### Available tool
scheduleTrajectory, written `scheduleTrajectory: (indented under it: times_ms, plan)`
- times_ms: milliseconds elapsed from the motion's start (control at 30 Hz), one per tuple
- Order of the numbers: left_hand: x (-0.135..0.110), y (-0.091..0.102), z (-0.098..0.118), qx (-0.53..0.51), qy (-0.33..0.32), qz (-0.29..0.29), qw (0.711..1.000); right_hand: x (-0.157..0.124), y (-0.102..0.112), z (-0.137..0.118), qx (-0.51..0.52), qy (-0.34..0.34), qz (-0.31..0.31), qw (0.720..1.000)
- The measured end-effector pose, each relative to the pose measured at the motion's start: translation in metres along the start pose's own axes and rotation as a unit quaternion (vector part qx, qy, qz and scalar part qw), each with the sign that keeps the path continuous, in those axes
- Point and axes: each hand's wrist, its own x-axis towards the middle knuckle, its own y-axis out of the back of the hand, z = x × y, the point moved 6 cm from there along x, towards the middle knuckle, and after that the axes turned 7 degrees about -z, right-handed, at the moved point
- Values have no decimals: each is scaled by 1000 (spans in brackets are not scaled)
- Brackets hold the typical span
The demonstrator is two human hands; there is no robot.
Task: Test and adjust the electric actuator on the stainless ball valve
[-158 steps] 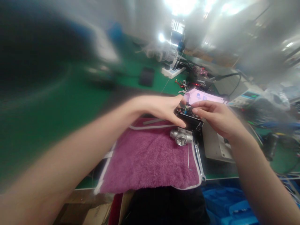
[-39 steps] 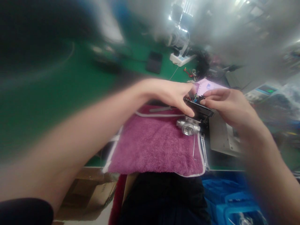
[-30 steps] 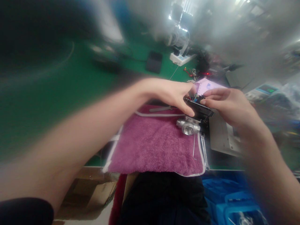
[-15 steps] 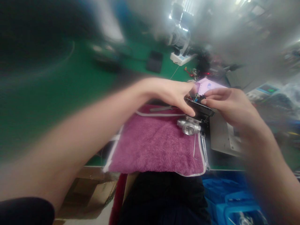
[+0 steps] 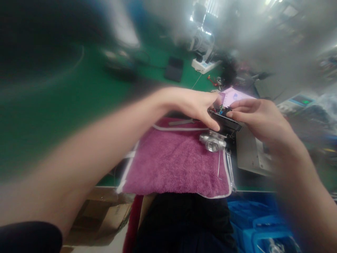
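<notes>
Between the left hand [image 5: 198, 104] and the right hand [image 5: 259, 114], holding a black, flat-fronted, box-like housing [image 5: 226, 123] at a slant, with small multicoloured wires and components [image 5: 221, 111] exposed along its upper side. Looks like fine handwork at those exposed parts: steadying with the left, working with the right. To judge from the pose, calls next for a firm left hold and small, careful fingertip movements, without snagging the wires.

Clasping the housing with the left hand, apparently, in a fairly wide span: thumb along the near face, fingers behind and mostly hidden. Bent clearly at the left wrist, reaching across from the lower left. Meeting from the opposite side with the right hand, palm inward, thumb and forefinger narrowly apart at a small dark part [image 5: 228, 111]; too small to distinguish a true pinch from a light touch.

Just below the grip, over a plum-purple, white-edged plush towel [image 5: 171, 158]: a silver metal fitting with a round port [image 5: 212, 142], not clearly joined to the housing or separate. Nearer the body: a thin L-shaped metal key [image 5: 219, 168] and a silver steel wrench [image 5: 230, 168]. Beyond the grip: a pink printed sheet [image 5: 237, 95].
</notes>
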Motion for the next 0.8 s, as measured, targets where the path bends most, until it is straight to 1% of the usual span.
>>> scheduleTrajectory:
  times_ms: [300, 800]
  plan:
    - [1, 1, 1, 12, -18, 2, 1000, 0, 2, 3, -11, 5, -1, 1000]
    - [1, 1, 1, 17, -20, 5, 1000, 0, 2, 2, 4, 4, 0, 1000]
